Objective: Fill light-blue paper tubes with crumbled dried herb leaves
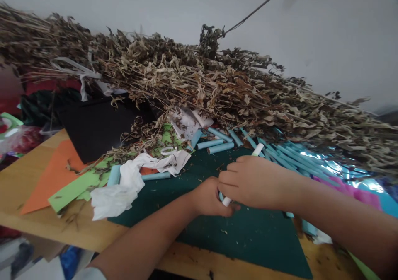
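Note:
My right hand (253, 182) is wrapped round a slim white stick (257, 150) with a greenish band. Its top pokes out above my knuckles, and a white end shows below my fingers. Pressed against it from the left is my left hand (209, 198), its fingers curled. A bit of light blue paper roll (221, 196) shows between the two hands, mostly hidden by the fingers. Both hands are over a dark green mat (248, 238) strewn with small leaf crumbs. Just beyond them lie several short light blue paper rolls (220, 148).
Dried leafy stalks (199, 73) are heaped along the wall. Longer blue rolls (289, 158) lie at right by pink paper (357, 195). Crumpled white tissue (116, 197), green paper (77, 187), orange paper (51, 180) and a black panel (96, 124) cover the wooden table (18, 189) at left.

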The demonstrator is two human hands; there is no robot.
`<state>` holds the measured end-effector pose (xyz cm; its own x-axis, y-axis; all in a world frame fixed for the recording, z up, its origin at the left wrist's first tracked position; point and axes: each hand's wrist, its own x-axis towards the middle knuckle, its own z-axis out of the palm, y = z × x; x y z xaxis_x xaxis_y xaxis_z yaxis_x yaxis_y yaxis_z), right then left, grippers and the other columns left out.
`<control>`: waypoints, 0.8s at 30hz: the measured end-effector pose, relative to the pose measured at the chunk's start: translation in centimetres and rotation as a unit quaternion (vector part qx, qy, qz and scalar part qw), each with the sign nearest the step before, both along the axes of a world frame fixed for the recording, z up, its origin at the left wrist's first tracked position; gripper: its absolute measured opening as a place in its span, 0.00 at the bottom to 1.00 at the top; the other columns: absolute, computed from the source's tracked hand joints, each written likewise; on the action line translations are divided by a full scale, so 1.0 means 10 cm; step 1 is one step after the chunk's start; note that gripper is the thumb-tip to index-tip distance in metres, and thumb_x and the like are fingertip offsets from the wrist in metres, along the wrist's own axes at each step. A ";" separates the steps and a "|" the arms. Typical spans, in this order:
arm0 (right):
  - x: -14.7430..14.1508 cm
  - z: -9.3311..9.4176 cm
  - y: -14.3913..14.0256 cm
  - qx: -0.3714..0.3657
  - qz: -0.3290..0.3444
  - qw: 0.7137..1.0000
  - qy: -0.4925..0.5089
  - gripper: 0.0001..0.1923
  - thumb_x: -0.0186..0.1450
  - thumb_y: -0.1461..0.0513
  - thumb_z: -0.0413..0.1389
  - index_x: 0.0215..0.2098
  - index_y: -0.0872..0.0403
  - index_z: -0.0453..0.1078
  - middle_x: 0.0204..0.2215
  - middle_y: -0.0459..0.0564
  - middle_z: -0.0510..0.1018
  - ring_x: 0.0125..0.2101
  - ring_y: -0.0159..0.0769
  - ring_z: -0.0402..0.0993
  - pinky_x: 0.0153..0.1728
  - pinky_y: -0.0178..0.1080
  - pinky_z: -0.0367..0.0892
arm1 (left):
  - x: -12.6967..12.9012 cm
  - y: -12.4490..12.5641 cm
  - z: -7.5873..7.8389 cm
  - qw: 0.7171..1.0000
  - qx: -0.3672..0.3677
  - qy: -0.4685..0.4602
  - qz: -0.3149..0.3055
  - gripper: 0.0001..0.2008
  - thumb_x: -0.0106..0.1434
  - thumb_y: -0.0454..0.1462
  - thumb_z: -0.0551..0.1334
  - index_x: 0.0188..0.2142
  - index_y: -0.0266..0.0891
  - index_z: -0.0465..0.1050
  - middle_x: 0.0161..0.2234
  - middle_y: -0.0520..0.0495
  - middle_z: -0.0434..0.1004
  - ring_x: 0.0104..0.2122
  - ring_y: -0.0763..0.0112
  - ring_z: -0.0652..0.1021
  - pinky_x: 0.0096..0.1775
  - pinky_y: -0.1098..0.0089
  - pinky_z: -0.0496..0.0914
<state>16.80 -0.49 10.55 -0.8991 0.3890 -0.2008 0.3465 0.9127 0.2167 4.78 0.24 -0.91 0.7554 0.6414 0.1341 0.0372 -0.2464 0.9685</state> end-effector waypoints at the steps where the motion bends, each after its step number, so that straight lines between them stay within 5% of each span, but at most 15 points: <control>1: 0.00 -0.01 0.00 0.005 0.008 1.000 0.001 0.02 0.55 0.66 0.52 0.27 0.53 0.64 0.25 0.44 0.68 0.23 0.34 0.61 0.19 0.36 0.45 | 0.00 0.00 -0.02 1.000 0.011 -0.011 -0.004 0.04 0.39 0.28 0.59 0.19 0.33 0.65 0.20 0.53 0.69 0.24 0.74 0.69 0.27 0.76 0.64; 5: -0.03 -0.04 -0.01 0.017 0.027 0.999 0.000 0.02 0.57 0.65 0.51 0.28 0.54 0.65 0.24 0.45 0.67 0.21 0.34 0.60 0.19 0.36 0.45 | 0.01 0.01 -0.04 0.999 0.029 -0.020 -0.008 0.04 0.39 0.28 0.59 0.17 0.33 0.64 0.19 0.53 0.69 0.25 0.74 0.69 0.26 0.76 0.64; 10: 0.05 -0.06 0.03 0.003 -0.011 0.999 0.031 0.04 0.56 0.68 0.49 0.27 0.55 0.63 0.24 0.46 0.67 0.22 0.34 0.60 0.20 0.36 0.49 | -0.02 -0.02 0.03 0.999 -0.031 -0.014 -0.001 0.06 0.40 0.29 0.60 0.16 0.34 0.62 0.17 0.55 0.64 0.21 0.78 0.66 0.22 0.79 0.61; 12: 0.12 -0.04 0.03 -0.040 -0.058 0.992 0.107 0.04 0.56 0.68 0.48 0.28 0.55 0.63 0.26 0.48 0.67 0.25 0.34 0.62 0.22 0.36 0.52 | -0.03 -0.03 0.06 0.998 -0.054 -0.012 0.000 0.07 0.40 0.30 0.60 0.17 0.34 0.61 0.16 0.57 0.61 0.18 0.81 0.64 0.21 0.80 0.59; 14: 0.17 0.01 -0.01 -0.111 -0.119 0.953 0.257 0.05 0.58 0.68 0.46 0.29 0.55 0.61 0.26 0.49 0.67 0.26 0.33 0.62 0.24 0.35 0.54 | -0.04 -0.03 0.09 0.998 -0.062 -0.019 -0.004 0.07 0.41 0.31 0.61 0.17 0.34 0.60 0.15 0.58 0.60 0.17 0.83 0.62 0.19 0.80 0.58; 16: 0.17 0.04 -0.09 -0.193 -0.171 0.846 0.467 0.05 0.60 0.67 0.44 0.28 0.54 0.60 0.23 0.46 0.64 0.24 0.30 0.60 0.23 0.34 0.54 | -0.05 -0.03 0.10 0.998 -0.054 -0.026 -0.004 0.08 0.41 0.32 0.61 0.17 0.34 0.60 0.15 0.57 0.60 0.17 0.83 0.61 0.19 0.80 0.57; 20: 0.00 0.04 -0.27 -0.394 -0.174 0.523 0.735 0.19 0.59 0.50 0.45 0.18 0.54 0.53 0.13 0.40 0.50 0.14 0.26 0.46 0.15 0.31 0.47 | -0.05 -0.02 0.09 0.998 -0.040 -0.039 -0.007 0.07 0.42 0.33 0.61 0.18 0.34 0.60 0.16 0.57 0.60 0.18 0.83 0.61 0.20 0.80 0.56; 22: -0.12 -0.01 -0.31 -0.442 -0.156 0.443 0.764 0.26 0.54 0.43 0.45 0.16 0.54 0.49 0.12 0.39 0.47 0.12 0.24 0.41 0.13 0.30 0.44 | -0.05 -0.02 0.08 0.998 -0.047 -0.030 -0.005 0.08 0.42 0.33 0.61 0.17 0.34 0.60 0.16 0.58 0.59 0.17 0.83 0.60 0.19 0.80 0.55; 24: -0.21 -0.05 -0.31 -0.431 -0.146 0.406 0.792 0.27 0.53 0.42 0.45 0.16 0.55 0.47 0.11 0.39 0.45 0.12 0.24 0.40 0.13 0.29 0.42 | -0.05 -0.03 0.08 0.998 -0.061 -0.020 -0.001 0.08 0.41 0.32 0.60 0.17 0.35 0.59 0.15 0.58 0.58 0.17 0.84 0.59 0.19 0.80 0.55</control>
